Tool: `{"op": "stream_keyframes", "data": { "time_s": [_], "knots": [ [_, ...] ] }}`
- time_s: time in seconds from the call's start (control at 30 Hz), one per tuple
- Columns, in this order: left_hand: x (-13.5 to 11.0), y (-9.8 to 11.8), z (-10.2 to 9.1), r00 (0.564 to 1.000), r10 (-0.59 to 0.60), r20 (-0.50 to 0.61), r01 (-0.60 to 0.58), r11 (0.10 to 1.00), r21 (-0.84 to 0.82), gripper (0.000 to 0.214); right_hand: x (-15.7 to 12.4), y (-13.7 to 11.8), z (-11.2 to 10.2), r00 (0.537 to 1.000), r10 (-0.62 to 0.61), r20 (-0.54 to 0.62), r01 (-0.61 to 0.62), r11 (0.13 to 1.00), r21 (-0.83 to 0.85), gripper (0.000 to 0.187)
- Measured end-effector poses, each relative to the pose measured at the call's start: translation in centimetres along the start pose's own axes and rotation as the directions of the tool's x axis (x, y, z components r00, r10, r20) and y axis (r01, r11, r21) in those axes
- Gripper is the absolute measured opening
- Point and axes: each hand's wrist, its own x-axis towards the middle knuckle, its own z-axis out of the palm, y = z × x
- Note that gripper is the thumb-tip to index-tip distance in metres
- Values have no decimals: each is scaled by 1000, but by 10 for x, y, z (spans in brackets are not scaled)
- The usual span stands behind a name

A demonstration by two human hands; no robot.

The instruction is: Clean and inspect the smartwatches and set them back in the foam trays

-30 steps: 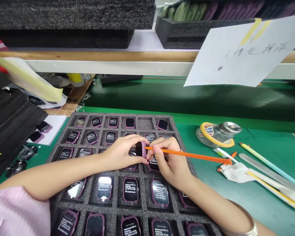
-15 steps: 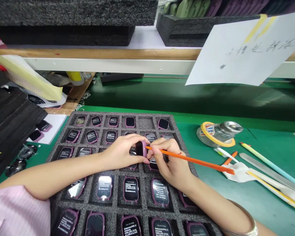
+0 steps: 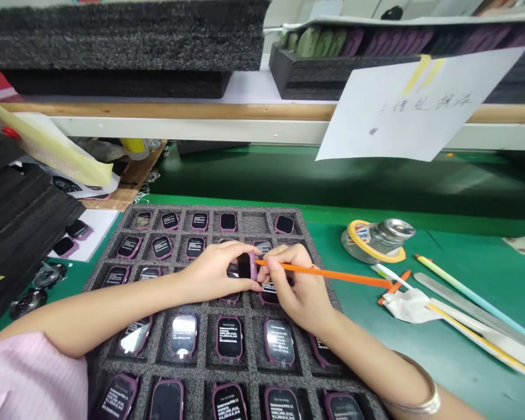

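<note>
My left hand [image 3: 221, 268] is closed around a purple smartwatch body [image 3: 252, 266], thumb and fingers at its edges, with the dark screen turned to the left. In my right hand [image 3: 295, 286] a long, thin orange stick [image 3: 332, 274] is pinched like a pen. Its tip meets the purple side of the watch, or comes very close to it. Both hands are above a grey foam tray [image 3: 205, 309] whose compartments hold many purple watches, several with lit text on their screens. My hands hide some of the middle compartments.
On the green table to the right stand a glass bottle [image 3: 376, 239] with a yellow tape ring, a white cloth [image 3: 413, 304] and several sticks. Black foam blocks [image 3: 35, 204] are stacked at the left. A shelf [image 3: 201, 119] crosses above, a paper sheet [image 3: 420, 111] hanging from it.
The whole view has shifted slightly, with the shelf lower in the picture. The stick's far end has swung up a little; both hands keep their grips on the watch and the stick.
</note>
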Motion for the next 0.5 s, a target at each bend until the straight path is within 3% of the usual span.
{"op": "stream_keyframes", "data": {
  "time_s": [0.1,0.23,0.33,0.5],
  "knots": [
    [19,1,-7,999,-29,-42,31,999,41,63,10,4,-5,983,89,-159,-75,993,93,19],
    [60,-7,-11,995,33,-99,3,938,346,53,24,15,-20,919,228,-322,-162,962,218,27],
    [82,-21,-6,994,61,-92,-18,910,415,44,28,26,-35,868,307,-391,-212,940,268,35],
    [92,-27,4,984,173,-43,-133,874,468,31,27,46,-52,822,396,-409,-290,910,297,45]
  ]
}}
